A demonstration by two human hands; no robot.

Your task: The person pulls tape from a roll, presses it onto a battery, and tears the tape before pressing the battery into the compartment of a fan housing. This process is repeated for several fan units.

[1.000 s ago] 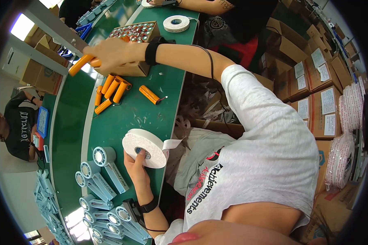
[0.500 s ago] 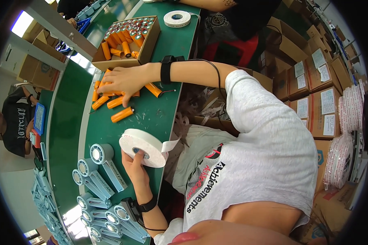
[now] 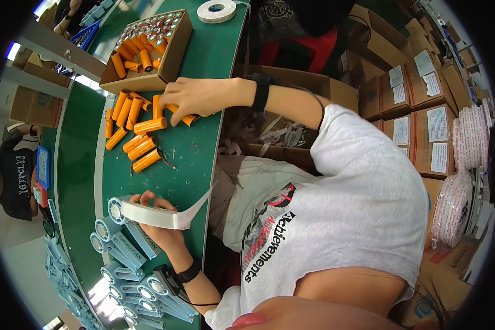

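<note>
My left hand point(image 3: 165, 234) is wrapped around a roll of white tape point(image 3: 154, 214), seen nearly edge-on. A loose strip of it trails from the roll toward the table's near edge. My right hand point(image 3: 195, 100) is over the heap of orange batteries, thumb and fingers curled round one battery point(image 3: 187, 119) close to that edge. This battery is partly hidden by the hand. Several more orange cylindrical batteries point(image 3: 150, 125) lie loose beside it, some with short wires. Light blue handheld fans point(image 3: 115, 242) lie grouped near my left hand, the nearest one partly behind the roll.
An open cardboard box point(image 3: 173, 63) of upright batteries stands beyond my right hand, with another tape roll point(image 3: 216, 11) past it. A small dark device point(image 3: 168, 279) sits by my left wrist. Cartons point(image 3: 434, 137) are stacked nearby. Across the bench is another person point(image 3: 16, 170).
My right hand has moved from the middle of the battery heap to the battery nearest the table edge. My left hand has tilted the tape roll from face-on to edge-on. The view has shifted slightly.
</note>
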